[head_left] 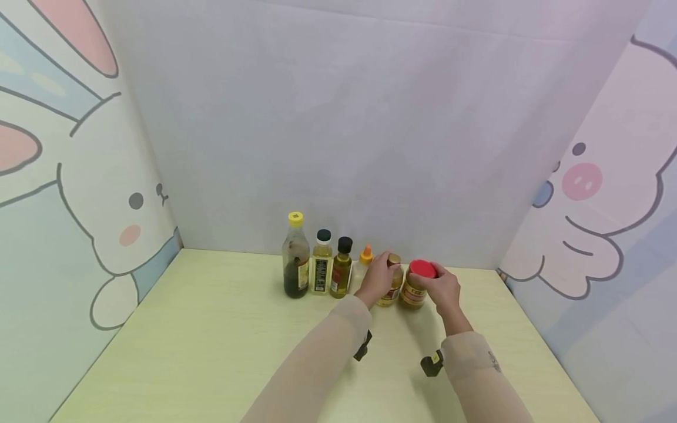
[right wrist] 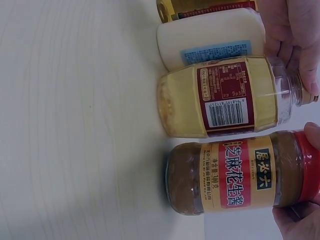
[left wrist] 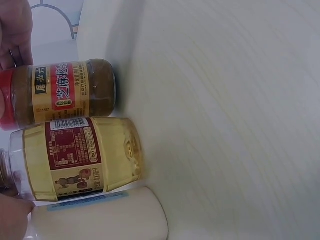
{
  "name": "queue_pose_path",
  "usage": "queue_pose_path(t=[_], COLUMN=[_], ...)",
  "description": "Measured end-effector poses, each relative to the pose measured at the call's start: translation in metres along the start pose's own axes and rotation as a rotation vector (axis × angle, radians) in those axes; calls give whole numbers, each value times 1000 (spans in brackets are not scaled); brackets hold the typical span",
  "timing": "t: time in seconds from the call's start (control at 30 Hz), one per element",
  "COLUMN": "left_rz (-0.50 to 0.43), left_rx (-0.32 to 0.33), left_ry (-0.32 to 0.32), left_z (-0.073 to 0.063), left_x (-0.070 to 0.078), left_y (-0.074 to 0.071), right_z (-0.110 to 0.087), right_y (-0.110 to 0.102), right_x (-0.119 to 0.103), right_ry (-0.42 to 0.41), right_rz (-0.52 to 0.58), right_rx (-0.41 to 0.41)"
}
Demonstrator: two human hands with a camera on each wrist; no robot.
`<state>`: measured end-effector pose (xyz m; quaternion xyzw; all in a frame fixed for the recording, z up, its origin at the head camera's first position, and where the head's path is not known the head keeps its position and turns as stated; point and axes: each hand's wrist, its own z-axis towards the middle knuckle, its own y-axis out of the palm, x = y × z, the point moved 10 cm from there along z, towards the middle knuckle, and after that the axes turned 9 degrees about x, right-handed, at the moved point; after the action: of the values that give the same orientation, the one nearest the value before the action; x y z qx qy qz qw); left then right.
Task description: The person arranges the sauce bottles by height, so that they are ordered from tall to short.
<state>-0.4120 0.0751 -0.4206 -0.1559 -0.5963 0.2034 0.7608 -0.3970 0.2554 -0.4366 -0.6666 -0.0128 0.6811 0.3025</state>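
My left hand (head_left: 376, 276) grips the small oil bottle (left wrist: 75, 160) at its neck, just under the gold cap (head_left: 394, 258). My right hand (head_left: 443, 288) holds the peanut butter jar (right wrist: 235, 175) by its red lid (head_left: 422, 268), fingers and thumb on either side. Jar and oil bottle stand side by side, their labels facing the wrist cameras. On the oil bottle's other side is a cream-white squeeze bottle (right wrist: 210, 37) with an orange tip (head_left: 367, 251), partly hidden behind my left hand in the head view.
Further left in the row stand a dark-capped olive-green oil bottle (head_left: 341, 270), a pale oil bottle (head_left: 321, 267) and a tall dark sauce bottle (head_left: 296, 264) with a yellow cap. Behind the row rises a pale curtain (head_left: 328, 147). The wooden table (head_left: 211, 341) extends toward me.
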Motion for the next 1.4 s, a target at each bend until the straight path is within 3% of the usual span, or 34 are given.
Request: queue_pose_path(t=[0.43,0.87,1.07,1.17,1.4], left_rz=[-33,-17,32,40,111], left_rx=[-15,-13,-29,-57,-134], left_ry=[-47,-3,32,46,147], left_z=[0,1,-2,-7,-25], left_x=[-4,8,9,12,16], left_y=[5,3,0,0,-1], right_z=[-1,-1,-3,-6,-22], right_y=[5,7,9,6,4], right_x=[5,-3,-11,-17,-35], right_ry=[12,-3,-51,-89,-245], right_rz=[0,3,-45,-62,-97], right_rx=[-16,-74,-77,-31,71])
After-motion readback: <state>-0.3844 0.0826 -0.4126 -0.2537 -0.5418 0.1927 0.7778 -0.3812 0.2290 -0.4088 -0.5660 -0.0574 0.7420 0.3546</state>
